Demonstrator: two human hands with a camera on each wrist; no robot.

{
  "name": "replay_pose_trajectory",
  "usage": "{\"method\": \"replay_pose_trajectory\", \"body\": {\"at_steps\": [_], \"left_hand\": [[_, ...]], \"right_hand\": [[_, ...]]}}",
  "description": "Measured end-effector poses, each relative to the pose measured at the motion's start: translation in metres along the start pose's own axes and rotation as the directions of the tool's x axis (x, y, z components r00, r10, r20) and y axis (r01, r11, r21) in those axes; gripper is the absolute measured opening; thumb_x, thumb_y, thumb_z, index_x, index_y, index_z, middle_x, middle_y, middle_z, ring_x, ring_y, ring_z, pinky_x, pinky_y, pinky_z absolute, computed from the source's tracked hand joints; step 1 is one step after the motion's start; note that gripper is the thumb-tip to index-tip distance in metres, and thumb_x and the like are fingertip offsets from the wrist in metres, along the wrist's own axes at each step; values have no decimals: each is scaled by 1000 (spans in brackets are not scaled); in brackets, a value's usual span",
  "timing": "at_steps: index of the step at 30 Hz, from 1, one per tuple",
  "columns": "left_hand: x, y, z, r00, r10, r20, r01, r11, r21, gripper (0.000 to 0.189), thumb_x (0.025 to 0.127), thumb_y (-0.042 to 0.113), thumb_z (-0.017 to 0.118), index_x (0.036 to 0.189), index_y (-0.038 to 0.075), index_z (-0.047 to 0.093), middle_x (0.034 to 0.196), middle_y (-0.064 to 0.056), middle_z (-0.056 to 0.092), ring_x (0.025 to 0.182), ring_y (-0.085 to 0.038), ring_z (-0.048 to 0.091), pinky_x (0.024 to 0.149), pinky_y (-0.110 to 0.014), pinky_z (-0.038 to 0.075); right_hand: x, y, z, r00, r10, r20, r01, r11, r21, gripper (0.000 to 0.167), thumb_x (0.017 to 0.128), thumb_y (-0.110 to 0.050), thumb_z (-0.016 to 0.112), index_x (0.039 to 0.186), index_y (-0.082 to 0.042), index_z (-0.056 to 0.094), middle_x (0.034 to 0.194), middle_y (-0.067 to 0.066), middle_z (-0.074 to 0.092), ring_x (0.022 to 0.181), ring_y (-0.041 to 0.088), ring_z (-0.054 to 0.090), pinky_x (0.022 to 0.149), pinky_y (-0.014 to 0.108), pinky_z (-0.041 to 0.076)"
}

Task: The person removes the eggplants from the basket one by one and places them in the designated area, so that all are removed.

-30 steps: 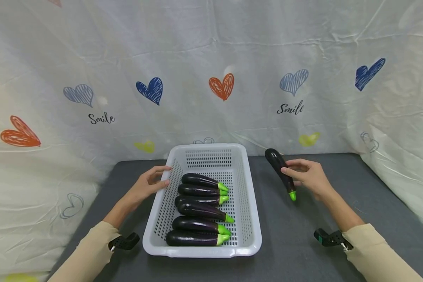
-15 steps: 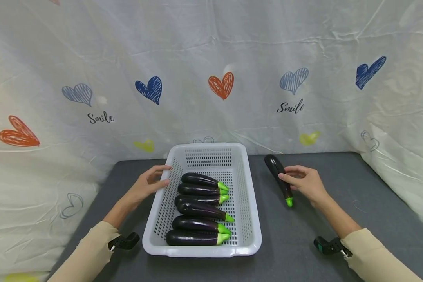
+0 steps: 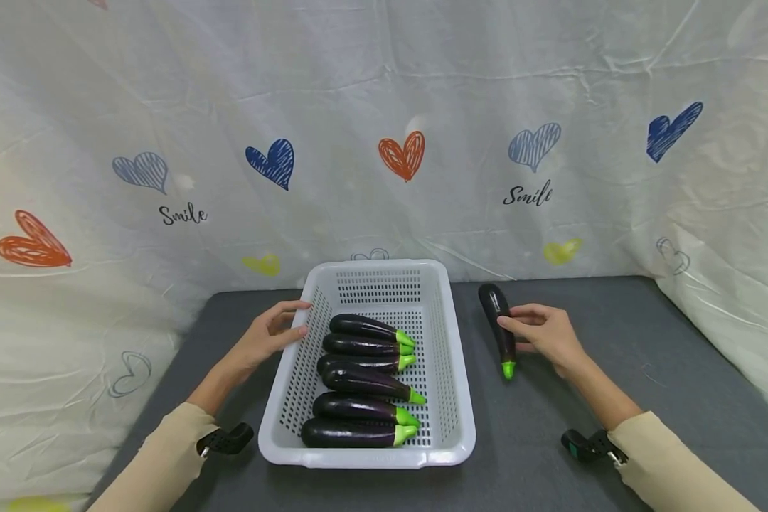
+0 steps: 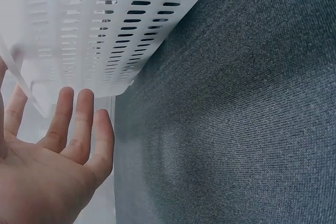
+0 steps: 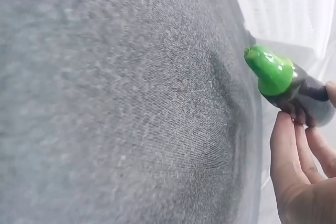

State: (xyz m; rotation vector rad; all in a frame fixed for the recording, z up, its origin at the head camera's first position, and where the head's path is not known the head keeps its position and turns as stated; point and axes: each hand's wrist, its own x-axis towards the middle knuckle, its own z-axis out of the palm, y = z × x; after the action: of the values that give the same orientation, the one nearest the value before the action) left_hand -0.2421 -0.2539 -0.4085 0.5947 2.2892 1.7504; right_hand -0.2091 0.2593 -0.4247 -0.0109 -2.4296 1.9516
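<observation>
In the head view my right hand [image 3: 544,334] pinches a dark purple eggplant [image 3: 494,313] between thumb and fingers, to the right of the basket. Its green stem end [image 5: 273,72] points toward me, and in the right wrist view it appears raised off the cloth. A white perforated plastic basket [image 3: 462,398] holds several more eggplants [image 3: 365,384], lying crosswise in a column with stems to the right. My left hand [image 3: 265,338] touches the basket's left rim with thumb and index finger. Its other fingers [image 4: 81,124] extend loosely outside the wall in the left wrist view.
A dark grey cloth [image 3: 525,441] covers the table under the basket. Behind it hangs a pale sheet [image 3: 333,85] printed with hearts and the word Smile, closing off the back and sides. Each wrist wears a black strap-mounted device [image 3: 227,439].
My right hand has moved left and slightly nearer to me with the eggplant, which has turned closer to pointing straight at me. The left hand and basket have stayed put.
</observation>
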Motion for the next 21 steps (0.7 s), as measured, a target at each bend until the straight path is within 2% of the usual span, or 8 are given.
{"method": "replay_pose_trajectory", "body": {"at_steps": [6,12,21], "left_hand": [[-1,1,0,1000,-5,-11,6,1000,9,52,101,13,66,149,13,47,140,-26,49,106,-37,65,80,-47,57],[-1,0,0,1000,-13,-15,13,1000,13,51,101,14,66,149,14,47,141,-26,49,107,-37,64,81,-47,56],[-1,1,0,1000,-8,-10,8,1000,19,51,102,14,65,149,14,47,141,-25,48,109,-38,63,82,-47,56]], "right_hand": [[11,0,4,999,33,7,-33,999,-9,60,91,-29,81,129,11,59,109,16,68,88,19,70,76,42,59],[22,2,8,998,60,17,-61,998,28,61,91,-26,81,131,12,57,109,15,68,87,22,69,77,42,58],[34,7,8,996,36,77,-40,998,43,69,93,-24,79,147,3,46,113,17,68,89,23,70,77,42,58]]}}
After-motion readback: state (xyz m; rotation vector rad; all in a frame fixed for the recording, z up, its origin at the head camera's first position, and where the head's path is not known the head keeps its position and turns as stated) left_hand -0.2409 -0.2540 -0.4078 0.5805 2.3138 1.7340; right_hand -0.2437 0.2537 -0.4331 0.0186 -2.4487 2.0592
